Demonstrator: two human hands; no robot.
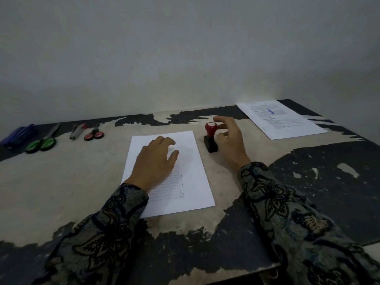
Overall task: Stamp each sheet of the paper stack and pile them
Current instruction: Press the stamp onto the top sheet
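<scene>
Pressing our left hand (158,161) flat, fingers relaxed, on the paper stack (191,177) at table (61,182) centre.
Our right hand (228,138) curls loosely beside the upright stamp (210,138), fingertips near its red knob; we cannot tell whether they touch; the stamped sheet (287,124) lies far right.

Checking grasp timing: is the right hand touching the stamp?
Cannot tell: in the head view the right hand curls beside the stamp, fingertips at its red handle, contact unclear.

Stamp (210,138) stands right of near sheet (186,182); stamped sheet (287,122) far right.
</scene>
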